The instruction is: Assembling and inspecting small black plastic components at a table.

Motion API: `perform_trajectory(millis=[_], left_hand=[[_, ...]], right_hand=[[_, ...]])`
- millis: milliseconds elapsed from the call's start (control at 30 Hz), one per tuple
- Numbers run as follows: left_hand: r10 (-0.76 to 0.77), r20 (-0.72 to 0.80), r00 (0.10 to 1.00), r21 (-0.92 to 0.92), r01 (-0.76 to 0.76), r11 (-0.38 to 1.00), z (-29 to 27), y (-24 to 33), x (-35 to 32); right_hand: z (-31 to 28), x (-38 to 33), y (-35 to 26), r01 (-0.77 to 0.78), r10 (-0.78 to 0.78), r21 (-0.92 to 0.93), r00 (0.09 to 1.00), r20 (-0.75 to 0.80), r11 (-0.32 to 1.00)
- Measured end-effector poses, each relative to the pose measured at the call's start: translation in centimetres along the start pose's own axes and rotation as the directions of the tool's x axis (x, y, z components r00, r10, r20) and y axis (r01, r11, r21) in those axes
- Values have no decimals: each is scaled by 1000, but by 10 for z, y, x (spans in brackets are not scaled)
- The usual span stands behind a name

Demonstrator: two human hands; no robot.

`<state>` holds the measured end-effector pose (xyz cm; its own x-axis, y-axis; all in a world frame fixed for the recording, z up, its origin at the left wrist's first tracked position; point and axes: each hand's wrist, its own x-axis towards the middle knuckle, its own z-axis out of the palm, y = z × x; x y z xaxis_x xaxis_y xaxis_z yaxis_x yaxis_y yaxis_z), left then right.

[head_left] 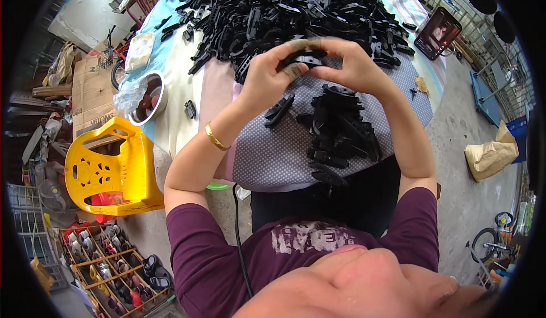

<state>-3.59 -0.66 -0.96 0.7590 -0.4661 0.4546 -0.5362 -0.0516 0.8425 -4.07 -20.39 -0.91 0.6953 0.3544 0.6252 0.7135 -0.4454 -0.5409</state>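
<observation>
Holding: the left hand (267, 73) and the right hand (355, 67) had met above the tabletop, with one black part (310, 60) between them.
Left grip: it had closed on the part's left end, fingers bent over the far side and thumb along the near side.
Right grip: it had closed on the other end in much the same way, thumb close to the left one.
Black part: it sat inside the ring of fingers and thumbs, a pale shiny patch showing between the thumbs; fingers hid its ends, so I could not tell its full outline.
Big pile: a broad mound of black pieces (284, 13) covered the tabletop beyond the hands, toward the far edge.
Small heap: more black parts (341, 127) lay on the dotted cloth (259, 159), between the hands and the near edge, with a separate piece (278, 111) just to their left.
Left edge: a white bowl (164, 102) stood there, a clear plastic bag (128, 97) against it.
Right edge: a phone (438, 33) stood tilted toward the worker, its screen lit.
Yellow chair: the plastic chair (133, 170) stood on the floor beside the tabletop's left edge.
Bracelet: a gold bangle (215, 137) circled the left forearm.
</observation>
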Motion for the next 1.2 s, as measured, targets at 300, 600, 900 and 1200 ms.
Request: perform_trajectory(millis=[300,600,900,1200], left_hand=[[35,32,999,127,-39,991,-3,14,-4],[252,538,804,96,-356,930,12,22,-16],[149,209,966,820,-257,512,9,-14,-14],[10,191,982,754,-153,639,13,-5,-18]], right_hand=[[-2,-1,-10,-92,71,217,992,107,972],[1,2,18,-166,164,-72,986,-35,983],[-42,4,42,-320,244,-246,924,-296,915],[15,8,21,46,-3,-620,998,70,783]])
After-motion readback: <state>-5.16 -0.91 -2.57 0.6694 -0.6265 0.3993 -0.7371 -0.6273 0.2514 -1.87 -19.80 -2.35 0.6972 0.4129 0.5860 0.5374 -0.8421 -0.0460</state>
